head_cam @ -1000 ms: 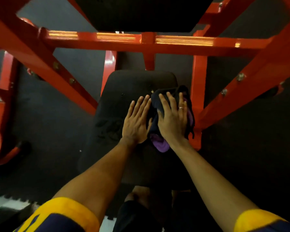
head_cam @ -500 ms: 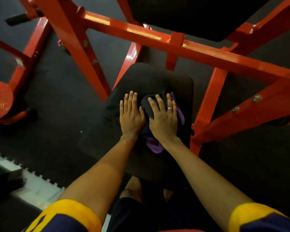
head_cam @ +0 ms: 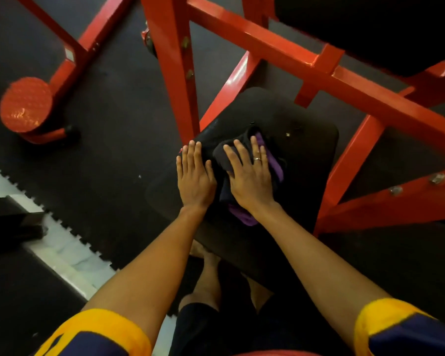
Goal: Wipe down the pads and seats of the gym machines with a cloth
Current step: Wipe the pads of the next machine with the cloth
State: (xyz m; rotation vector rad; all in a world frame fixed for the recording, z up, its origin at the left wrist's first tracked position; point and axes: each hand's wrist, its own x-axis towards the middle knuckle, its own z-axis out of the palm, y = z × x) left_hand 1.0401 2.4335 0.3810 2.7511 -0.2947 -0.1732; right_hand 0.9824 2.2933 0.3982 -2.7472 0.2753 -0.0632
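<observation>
A black padded seat (head_cam: 303,160) of a red gym machine lies below me in the head view. A bunched black and purple cloth (head_cam: 272,163) sits on the seat's middle. My right hand (head_cam: 249,178) presses flat on the cloth with straight fingers, a ring on one finger. My left hand (head_cam: 194,176) lies flat on the bare pad just left of the cloth, near the seat's left edge. A second black pad (head_cam: 385,29) sits higher, at the top right.
Red steel frame bars (head_cam: 280,51) cross above and around the seat, one upright (head_cam: 175,68) close to my left fingertips. A red round disc (head_cam: 26,105) stands at left on the dark rubber floor. A pale strip of floor (head_cam: 62,250) runs bottom left.
Both hands and the cloth have slid leftwards across the seat, from its right side to its middle and left edge. My view has swung, so the frame now runs diagonally.
</observation>
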